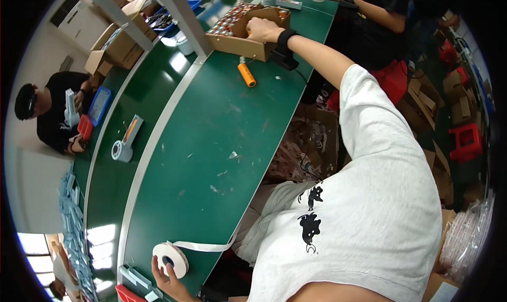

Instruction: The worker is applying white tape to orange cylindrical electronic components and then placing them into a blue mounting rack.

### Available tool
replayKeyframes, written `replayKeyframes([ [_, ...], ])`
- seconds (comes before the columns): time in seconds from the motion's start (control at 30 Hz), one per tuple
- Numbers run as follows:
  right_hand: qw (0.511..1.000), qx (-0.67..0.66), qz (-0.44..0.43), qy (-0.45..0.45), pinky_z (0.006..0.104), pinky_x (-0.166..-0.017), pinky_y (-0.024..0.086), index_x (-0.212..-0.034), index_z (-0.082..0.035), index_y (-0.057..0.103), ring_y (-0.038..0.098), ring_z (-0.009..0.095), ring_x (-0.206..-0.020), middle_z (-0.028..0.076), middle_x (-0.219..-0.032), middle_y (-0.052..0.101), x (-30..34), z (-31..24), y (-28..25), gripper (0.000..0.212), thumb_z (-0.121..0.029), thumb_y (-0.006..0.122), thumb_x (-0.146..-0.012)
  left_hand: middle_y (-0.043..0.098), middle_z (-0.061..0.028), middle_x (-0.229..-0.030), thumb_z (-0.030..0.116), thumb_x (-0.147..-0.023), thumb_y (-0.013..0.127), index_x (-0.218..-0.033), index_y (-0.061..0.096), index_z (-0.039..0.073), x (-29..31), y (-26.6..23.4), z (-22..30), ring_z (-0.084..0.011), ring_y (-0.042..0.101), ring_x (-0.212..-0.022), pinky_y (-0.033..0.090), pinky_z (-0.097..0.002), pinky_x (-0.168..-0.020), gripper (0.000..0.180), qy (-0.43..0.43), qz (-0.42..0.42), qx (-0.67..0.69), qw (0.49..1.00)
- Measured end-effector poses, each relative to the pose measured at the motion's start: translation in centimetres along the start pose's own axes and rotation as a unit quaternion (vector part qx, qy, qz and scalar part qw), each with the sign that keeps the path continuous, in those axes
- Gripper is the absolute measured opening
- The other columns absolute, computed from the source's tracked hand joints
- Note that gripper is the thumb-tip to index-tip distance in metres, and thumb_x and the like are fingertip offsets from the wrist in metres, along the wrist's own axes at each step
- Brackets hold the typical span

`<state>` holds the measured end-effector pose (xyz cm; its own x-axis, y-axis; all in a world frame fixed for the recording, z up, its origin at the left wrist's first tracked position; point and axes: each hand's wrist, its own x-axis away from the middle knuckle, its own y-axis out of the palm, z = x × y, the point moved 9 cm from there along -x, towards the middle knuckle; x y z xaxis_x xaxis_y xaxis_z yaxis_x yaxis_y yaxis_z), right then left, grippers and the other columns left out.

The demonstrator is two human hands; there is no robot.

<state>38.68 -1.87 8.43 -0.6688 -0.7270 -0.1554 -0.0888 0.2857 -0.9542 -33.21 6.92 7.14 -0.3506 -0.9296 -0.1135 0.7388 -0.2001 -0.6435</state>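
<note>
My right hand (262, 30) reaches into an open cardboard box (240, 45) at the far end of the bench. Its fingers are curled, and a bit of orange, apparently a battery, shows beneath them. Rows of batteries (232, 20) with pale and red ends fill the box's left part. An orange cylindrical battery (246, 75) lies on the green bench just in front of the box. At the near end, my left hand (171, 282) grips the edge of a roll of white tape (177, 255), fingers over its face. A loose strip (206, 246) trails from the roll toward the bench edge.
A pale metal rail (153, 159) divides the bench from a green conveyor (113, 127), which carries a light-blue device (124, 149). Two co-workers are nearby, one across at left (53, 101), one at upper right (369, 22). A scrap-filled box (311, 143) sits beside the bench.
</note>
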Motion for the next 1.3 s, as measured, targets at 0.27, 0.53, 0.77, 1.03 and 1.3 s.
replayKeyframes([
  [0.27, 0.937, 0.081, 0.298, -0.161, 0.0374, -0.07, 0.048, -0.079, 0.0, 0.063, 0.057, 0.03, -0.078, 0.013, -0.082, 0.054, 3.9, -1.3, -9.0, 0.037, -0.036, 0.06, -0.071, 0.032, -0.0153, -0.138, 0.035, -0.078, 0.062, -0.135, 0.032, 0.005, 1.7, 6.3, 1.6, -0.0325, 0.03, -0.126, 0.016, -0.0466, -0.104, 0.071, 0.097, 0.083, -0.276, 0.953],
  [0.53, 0.929, -0.138, 0.219, -0.263, 0.0321, -0.059, 0.048, -0.074, 0.003, 0.062, 0.058, 0.026, -0.065, 0.011, -0.077, 0.056, 7.7, -14.0, -9.4, 0.04, -0.037, 0.061, -0.071, 0.034, -0.012, -0.137, 0.046, -0.081, 0.054, -0.135, 0.034, 0.009, 0.6, 6.5, 1.3, -0.0312, 0.031, -0.126, 0.015, -0.0477, -0.103, 0.068, 0.098, 0.134, -0.368, 0.915],
  [0.77, 0.957, -0.206, -0.066, -0.195, 0.0341, -0.071, 0.046, -0.082, 0.002, 0.062, 0.059, 0.024, -0.08, 0.016, -0.085, 0.059, 4.8, -15.7, 3.9, 0.047, -0.044, 0.064, -0.071, 0.034, -0.0113, -0.137, 0.047, -0.082, 0.053, -0.135, 0.035, 0.01, 0.2, 6.8, 1.9, -0.0303, 0.031, -0.126, 0.017, -0.0471, -0.103, 0.067, 0.088, 0.127, -0.369, 0.917],
  [1.03, 0.983, -0.131, 0.13, 0.001, 0.0386, -0.081, 0.045, -0.102, -0.001, 0.056, 0.056, 0.034, -0.094, 0.018, -0.101, 0.06, 13.4, -5.1, -6.2, 0.034, -0.022, 0.062, -0.075, 0.033, -0.0178, -0.136, 0.042, -0.078, 0.061, -0.136, 0.028, 0.004, 1.2, 5.4, 1.9, -0.035, 0.027, -0.127, 0.019, -0.0456, -0.103, 0.077, 0.099, 0.177, -0.287, 0.936],
  [1.3, 0.998, -0.013, 0.026, 0.047, 0.0416, -0.075, 0.038, -0.088, -0.004, 0.062, 0.052, 0.029, -0.088, 0.009, -0.094, 0.059, 17.5, 0.9, 1.8, 0.028, -0.031, 0.058, -0.081, 0.029, -0.0148, -0.139, 0.017, -0.067, 0.071, -0.137, 0.027, 0.007, -4.6, 5.4, 11.3, -0.0318, 0.023, -0.13, 0.02, -0.0399, -0.106, 0.084, 0.185, 0.057, -0.268, 0.944],
])
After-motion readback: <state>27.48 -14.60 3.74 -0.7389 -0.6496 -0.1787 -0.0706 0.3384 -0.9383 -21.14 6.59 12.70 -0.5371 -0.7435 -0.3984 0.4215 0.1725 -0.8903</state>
